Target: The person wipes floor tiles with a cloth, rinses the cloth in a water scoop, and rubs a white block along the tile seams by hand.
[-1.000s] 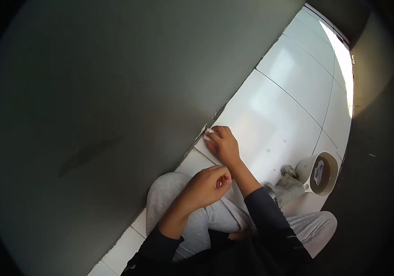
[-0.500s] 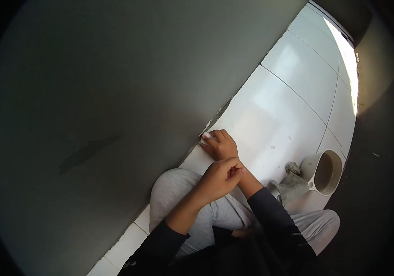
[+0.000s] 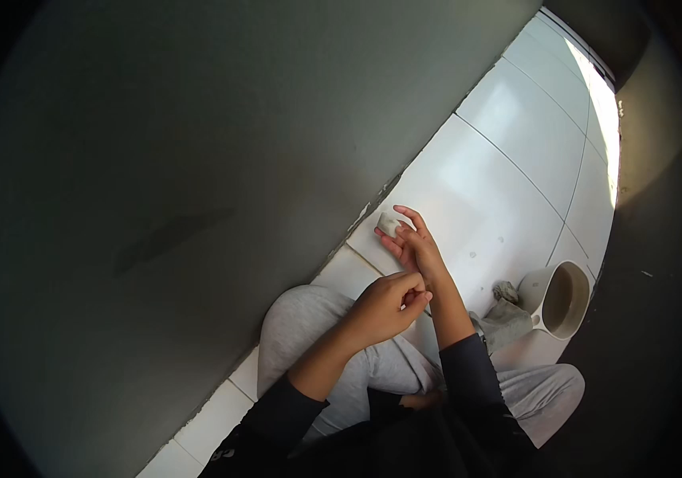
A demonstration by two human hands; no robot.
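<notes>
A small whitish lump (image 3: pixel 388 225) rests in the fingers of my right hand (image 3: pixel 416 240), which is turned partly palm up above the white tiles near the foot of the wall. Its index finger is stretched out. Against my right wrist lies my left hand (image 3: pixel 389 306), its fingers curled in closed; what they hold, if anything, is hidden. The joint between the dark grey wall (image 3: pixel 221 159) and the tiled floor (image 3: pixel 468 175) runs just left of the lump, with pale, rough patches along it.
To the right of my right forearm stands a white dipper (image 3: pixel 536 288) with cloudy liquid inside. A grey, wrinkled cloth or bag (image 3: pixel 504 325) lies beside it, with a small greyish lump (image 3: pixel 505 291) near its top. My bent legs are in grey trousers (image 3: pixel 301 323).
My right hand has come away from the wall's edge and turned over, showing the whitish lump. My left hand has moved right against my right wrist. The pale thing inside the dipper no longer shows.
</notes>
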